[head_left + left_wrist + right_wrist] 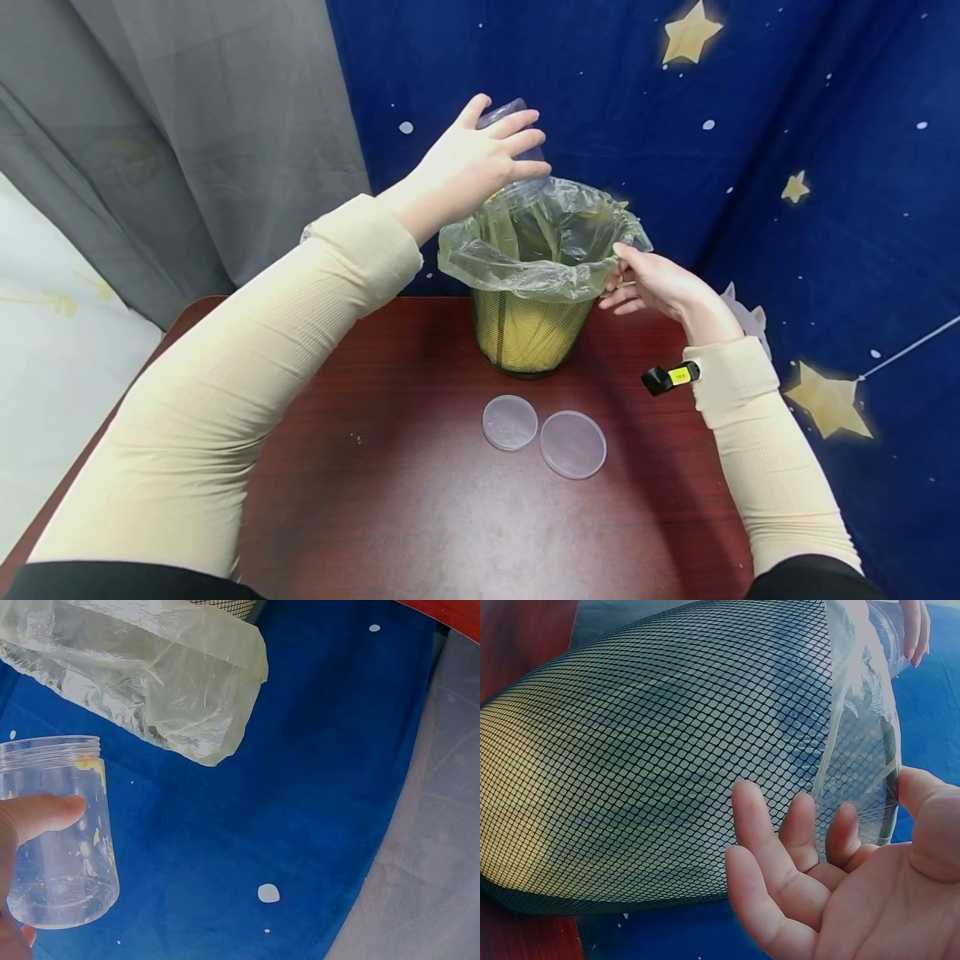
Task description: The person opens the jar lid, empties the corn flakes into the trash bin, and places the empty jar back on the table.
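My left hand (pixel 487 158) grips a clear plastic jar (pixel 64 859) above the left back rim of a waste bin. The jar is tipped, its threaded mouth toward the bin, and yellowish residue clings to its inner wall. The bin is black wire mesh (pixel 667 750), with a pale yellow-green plastic liner (pixel 517 275) folded over its rim and something yellow showing low down through the mesh. At the bin's right rim, my right hand (pixel 652 279) pinches the lined edge between thumb and fingers. Its other fingers (pixel 754 814) lie loosely bent beside the mesh.
Two clear round lids, a smaller one (pixel 510 422) and a larger one (pixel 573 444), lie side by side on the dark red table (pixel 375 500) in front of the bin. Small crumbs (pixel 357 438) lie to their left. A blue star-patterned curtain (pixel 600 75) hangs behind.
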